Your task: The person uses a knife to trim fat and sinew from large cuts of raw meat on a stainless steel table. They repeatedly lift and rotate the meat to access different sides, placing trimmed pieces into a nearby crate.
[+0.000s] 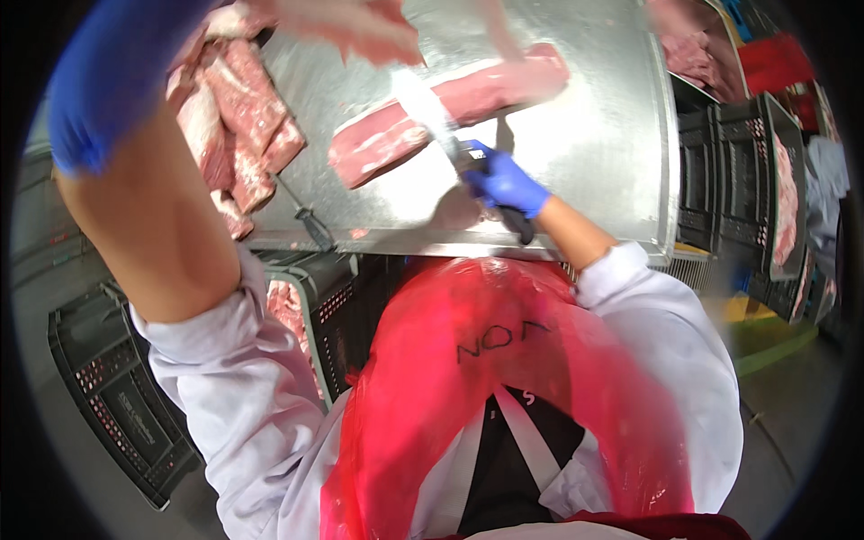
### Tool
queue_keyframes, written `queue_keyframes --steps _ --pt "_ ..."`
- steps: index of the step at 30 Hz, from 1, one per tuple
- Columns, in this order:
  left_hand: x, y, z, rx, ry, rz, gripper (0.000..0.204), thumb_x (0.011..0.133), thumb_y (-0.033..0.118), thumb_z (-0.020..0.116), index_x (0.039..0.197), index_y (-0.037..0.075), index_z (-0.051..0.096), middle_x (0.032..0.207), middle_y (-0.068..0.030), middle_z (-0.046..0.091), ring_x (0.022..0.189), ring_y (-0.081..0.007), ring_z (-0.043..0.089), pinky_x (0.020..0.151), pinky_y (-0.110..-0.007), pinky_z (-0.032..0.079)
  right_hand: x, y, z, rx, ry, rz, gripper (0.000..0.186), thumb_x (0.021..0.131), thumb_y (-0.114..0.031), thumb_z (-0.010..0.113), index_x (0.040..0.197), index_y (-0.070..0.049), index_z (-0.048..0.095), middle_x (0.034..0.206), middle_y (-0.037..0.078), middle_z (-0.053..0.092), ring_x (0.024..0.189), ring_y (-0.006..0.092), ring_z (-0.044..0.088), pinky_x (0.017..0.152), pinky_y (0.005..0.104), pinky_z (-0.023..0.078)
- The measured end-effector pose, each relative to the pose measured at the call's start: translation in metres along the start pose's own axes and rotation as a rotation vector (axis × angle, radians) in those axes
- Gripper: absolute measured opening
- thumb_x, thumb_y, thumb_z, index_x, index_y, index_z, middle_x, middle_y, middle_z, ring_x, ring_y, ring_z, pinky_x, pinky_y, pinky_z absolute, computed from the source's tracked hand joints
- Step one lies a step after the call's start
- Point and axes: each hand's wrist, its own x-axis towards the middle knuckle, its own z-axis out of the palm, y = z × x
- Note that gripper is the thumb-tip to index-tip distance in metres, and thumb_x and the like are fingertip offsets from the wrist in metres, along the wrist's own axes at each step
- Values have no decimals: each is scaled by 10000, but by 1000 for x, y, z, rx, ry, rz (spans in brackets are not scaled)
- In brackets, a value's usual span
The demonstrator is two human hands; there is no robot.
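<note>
My right hand, in a blue glove, is closed round the black handle of a knife. Its broad blade points up and away, across a long trimmed piece of pink meat lying on the metal table. My left hand, also blue-gloved, is raised high at the upper left and blurred; its fingers pass out of the picture. Near it, a ragged, pale pink strip of meat hangs at the top edge, also blurred. Whether my left hand grips that strip cannot be seen.
Several fatty meat slabs are heaped at the table's left. A dark-handled rod-like tool lies beside them. Black crates stand below left, one with meat inside. More crates and a meat-filled bin stand right.
</note>
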Motion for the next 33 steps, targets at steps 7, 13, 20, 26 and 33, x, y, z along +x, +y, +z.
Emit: queue_keyframes --steps 7,13,20,26,33 --pt "-127 147 238 -801 -533 -818 397 902 279 679 1179 31 538 1064 -82 549 997 -185 543 911 -331 446 -182 46 -199 142 699 -173 761 1003 -150 619 1621 -228 181 909 48 596 617 88 541 537 241 492" --pt "-79 217 423 -231 -326 -605 779 735 344 765 1373 19 458 1313 -221 503 1220 -421 484 1016 -529 418 -216 67 -188 -558 605 -211 495 1058 -322 480 1535 -198 428 848 143 597 714 250 573 719 375 501" --pt "-33 221 480 -61 -527 -614 202 933 150 498 1079 14 530 1024 -216 577 957 -392 641 814 -506 530 -195 66 -160 -937 531 102 519 1018 -217 485 1531 -226 408 978 264 581 857 438 622 812 503 514" --pt "-39 260 480 -265 -522 -496 161 908 111 505 1018 17 576 898 -235 666 796 -389 695 721 -489 568 -190 89 -172 -1017 557 8 551 1001 -187 483 1538 -263 385 962 282 579 820 457 640 782 521 534" --pt "-52 240 471 -265 -557 -576 185 926 149 503 1023 26 600 927 -221 689 820 -397 698 743 -508 563 -108 90 -182 -1121 519 -138 551 1004 -184 471 1538 -288 386 1016 266 581 868 419 654 773 502 550"
